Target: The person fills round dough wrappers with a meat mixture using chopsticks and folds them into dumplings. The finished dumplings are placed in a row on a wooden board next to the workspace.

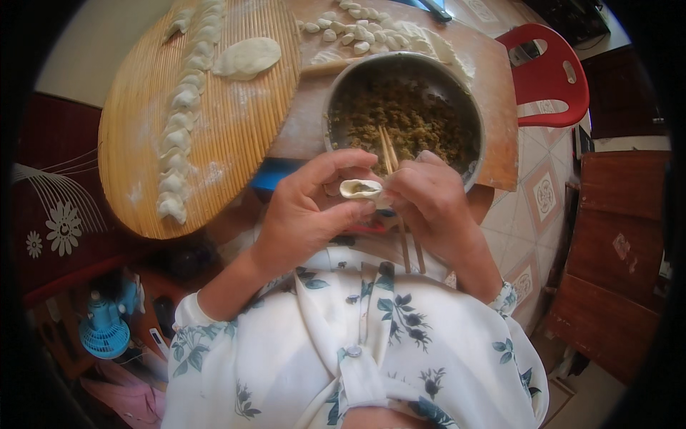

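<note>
Between my two hands is a partly folded dumpling (pixel 360 190), its wrapper pinched at the right end and gaping at the left, with some filling visible inside. My left hand (pixel 316 195) cups it with thumb and fingers from the left. The fingers of my right hand (pixel 431 193) press its right end and also hold a pair of wooden chopsticks (pixel 390 150), whose tips point into the bowl. That metal bowl (pixel 478 115) holds a brown minced filling (pixel 407 115) and stands just beyond my hands.
Left, a round slatted tray (pixel 241 128) bears a row of folded dumplings (pixel 178 140) and flat wrappers (pixel 247 58). Small dough pieces (pixel 364 33), a rolling pin (pixel 332 68) and a knife handle (pixel 437 9) lie on the wooden table (pixel 498 155). A red chair (pixel 552 75) stands right.
</note>
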Demonstrator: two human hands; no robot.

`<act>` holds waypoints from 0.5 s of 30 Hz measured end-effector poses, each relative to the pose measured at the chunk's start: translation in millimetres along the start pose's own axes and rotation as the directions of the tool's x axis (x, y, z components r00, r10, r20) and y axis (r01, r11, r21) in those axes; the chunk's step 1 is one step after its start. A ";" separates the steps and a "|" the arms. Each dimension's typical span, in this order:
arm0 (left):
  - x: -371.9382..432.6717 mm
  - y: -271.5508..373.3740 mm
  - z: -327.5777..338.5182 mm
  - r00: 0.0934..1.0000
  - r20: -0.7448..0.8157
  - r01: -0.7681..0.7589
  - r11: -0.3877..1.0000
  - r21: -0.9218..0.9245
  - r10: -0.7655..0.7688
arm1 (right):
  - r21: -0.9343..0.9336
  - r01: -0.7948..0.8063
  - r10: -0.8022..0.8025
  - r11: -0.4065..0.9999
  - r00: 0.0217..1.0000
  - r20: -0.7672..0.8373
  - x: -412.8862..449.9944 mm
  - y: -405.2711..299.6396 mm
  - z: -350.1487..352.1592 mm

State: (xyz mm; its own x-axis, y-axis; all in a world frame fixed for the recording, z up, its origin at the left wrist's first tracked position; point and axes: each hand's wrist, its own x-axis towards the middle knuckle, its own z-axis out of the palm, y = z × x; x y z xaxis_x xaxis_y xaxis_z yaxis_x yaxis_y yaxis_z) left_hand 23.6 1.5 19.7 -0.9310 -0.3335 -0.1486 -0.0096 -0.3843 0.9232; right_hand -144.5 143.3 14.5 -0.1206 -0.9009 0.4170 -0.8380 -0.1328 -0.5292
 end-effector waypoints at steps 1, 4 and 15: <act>-0.1 -0.1 -0.6 1.000 -0.001 0.009 1.000 -0.004 -0.009 | -0.014 -0.002 0.002 1.000 1.000 0.017 -1.5 1.7 -2.2; -0.6 -3.4 -2.7 1.000 -0.002 0.005 0.999 0.052 -0.005 | -0.041 -0.028 0.029 0.999 0.999 0.021 3.5 -3.1 -8.6; 1.1 -15.0 -7.4 0.988 0.044 -0.154 0.931 0.331 0.148 | 0.005 -0.026 0.025 1.000 0.990 0.139 -1.3 -1.1 -7.5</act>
State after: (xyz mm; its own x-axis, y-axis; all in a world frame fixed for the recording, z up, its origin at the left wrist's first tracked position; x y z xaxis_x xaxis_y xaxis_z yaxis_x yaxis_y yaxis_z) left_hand 25.4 0.6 3.1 -0.9374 -0.3483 0.0053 0.0137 -0.0217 0.9997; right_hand -147.4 147.7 20.1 -0.0663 -0.9526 0.2970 -0.8317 -0.1117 -0.5438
